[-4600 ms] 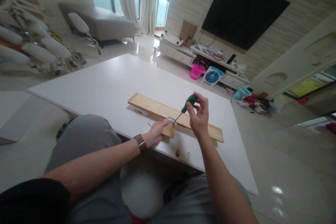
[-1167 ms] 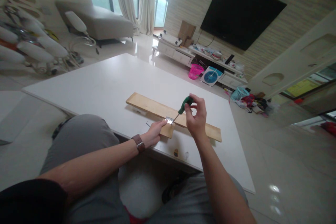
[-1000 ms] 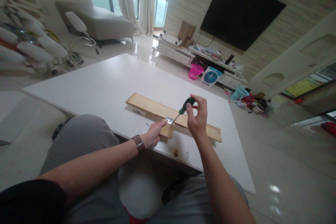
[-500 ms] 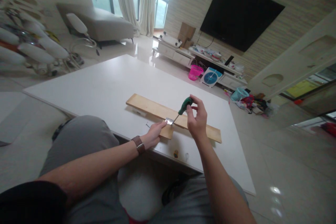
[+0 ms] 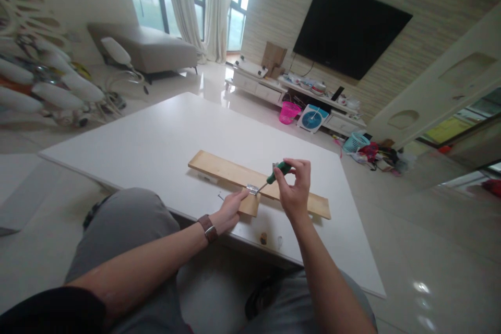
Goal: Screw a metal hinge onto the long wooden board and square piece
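My right hand [image 5: 294, 190] grips a green-handled screwdriver [image 5: 278, 172], its shaft slanting down to the left. The screwdriver's tip meets a silver metal hinge [image 5: 252, 189], where a long wooden plank [image 5: 223, 167] and a short wooden board [image 5: 249, 209] come together. My left hand [image 5: 230, 211] is closed on the short board, its thumb pressing at the hinge's left edge. Behind the screwdriver handle a small metal piece [image 5: 275, 165] is partly hidden. A screw [image 5: 221, 197] lies on the table left of the left hand.
The white table [image 5: 148, 141] carries the plank, with a white block [image 5: 207, 178] under its left part. Near the front edge are a small brown-and-black object [image 5: 263, 238] and a small clear one [image 5: 279, 241]. Beyond stand a pink basket [image 5: 289, 112] and a blue-and-white fan [image 5: 312, 118].
The view has tilted up a little, so everything sits lower. My right hand has shifted its hold and the screwdriver leans flatter, its tip still at the hinge. The left hand keeps its place.
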Demonstrator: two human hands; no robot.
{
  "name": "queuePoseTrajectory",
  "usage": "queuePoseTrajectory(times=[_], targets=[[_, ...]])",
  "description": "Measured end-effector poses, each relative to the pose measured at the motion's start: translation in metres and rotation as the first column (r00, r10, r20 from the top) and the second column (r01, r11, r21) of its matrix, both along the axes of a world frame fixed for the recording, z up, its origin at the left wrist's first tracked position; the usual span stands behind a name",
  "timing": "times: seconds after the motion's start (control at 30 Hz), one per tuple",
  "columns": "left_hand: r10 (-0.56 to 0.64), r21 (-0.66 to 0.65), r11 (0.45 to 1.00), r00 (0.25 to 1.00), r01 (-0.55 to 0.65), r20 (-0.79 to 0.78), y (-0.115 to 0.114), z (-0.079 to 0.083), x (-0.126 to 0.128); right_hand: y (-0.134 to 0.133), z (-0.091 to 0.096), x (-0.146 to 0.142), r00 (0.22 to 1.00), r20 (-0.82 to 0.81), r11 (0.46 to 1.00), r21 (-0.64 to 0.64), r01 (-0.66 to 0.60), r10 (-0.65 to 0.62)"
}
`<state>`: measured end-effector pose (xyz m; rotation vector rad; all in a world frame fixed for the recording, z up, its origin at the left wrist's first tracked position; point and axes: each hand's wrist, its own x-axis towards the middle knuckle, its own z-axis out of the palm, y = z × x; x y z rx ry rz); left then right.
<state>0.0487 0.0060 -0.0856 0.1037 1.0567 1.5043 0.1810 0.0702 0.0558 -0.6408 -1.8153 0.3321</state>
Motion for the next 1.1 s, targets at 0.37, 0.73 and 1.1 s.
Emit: queuePoseTrajectory(times=[0.37, 0.73, 1.1], targets=[[0.022, -0.034, 0.999, 1.0, -0.022, 0.015, -0.005, -0.006, 0.002, -0.007, -0.002, 0.016, 0.998, 0.034, 0.998, -0.033, 0.05, -0.049], [0.031, -0.063, 0.998, 0.999, -0.029, 0.032, -0.012, 0.001, 0.006, -0.008, -0.006, 0.016, 0.999, 0.003, 0.996, -0.076, 0.04, -0.04], [0.013, -0.047, 0.999, 1.0, -0.012, 0.025, -0.016, 0.006, 0.008, -0.007, -0.007, 0.003, 0.998, 0.028, 0.99, -0.13, 0.058, -0.055]])
